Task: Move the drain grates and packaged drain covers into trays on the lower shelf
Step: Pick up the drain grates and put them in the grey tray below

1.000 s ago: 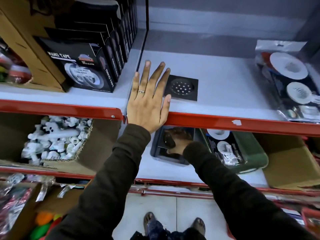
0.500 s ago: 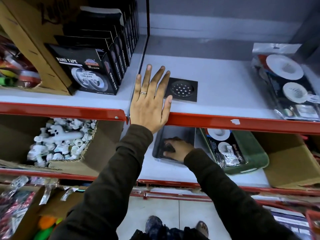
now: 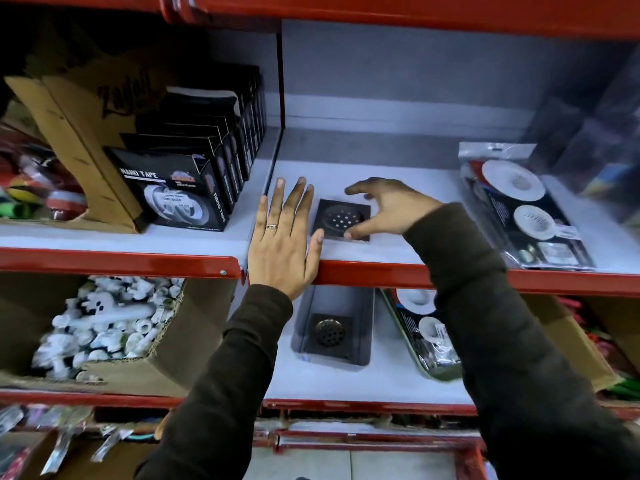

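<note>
On the lower shelf (image 3: 381, 379), nearest the person, a grey tray (image 3: 363, 327) holds one dark drain grate (image 3: 329, 330) lying flat inside it. Just right of the grey tray sits a green tray (image 3: 440, 374) with a packaged drain cover (image 3: 427, 327) in it, partly hidden by the right sleeve. Left of the grey tray, a cardboard box (image 3: 173, 348) is full of white fittings (image 3: 104, 323).

Above the grey tray runs the red front edge of the upper shelf (image 3: 381, 273). The left hand (image 3: 282, 237) lies flat across that edge, fingers stretched out and close together, holding nothing; a ring shows on one finger. Touching its thumb side lies a square black drain grate (image 3: 341, 219), flat on the upper shelf. The right hand (image 3: 388, 209) hovers over this grate with its grip spread wide, thumb at the near edge and fingers arched over the far edge; whether the tips touch it, I cannot tell.

Well right of the grate lies a stack of packaged drain covers (image 3: 523, 206) in clear bags. Left of the grate stand black nano tape boxes (image 3: 187, 188) in a row.
</note>
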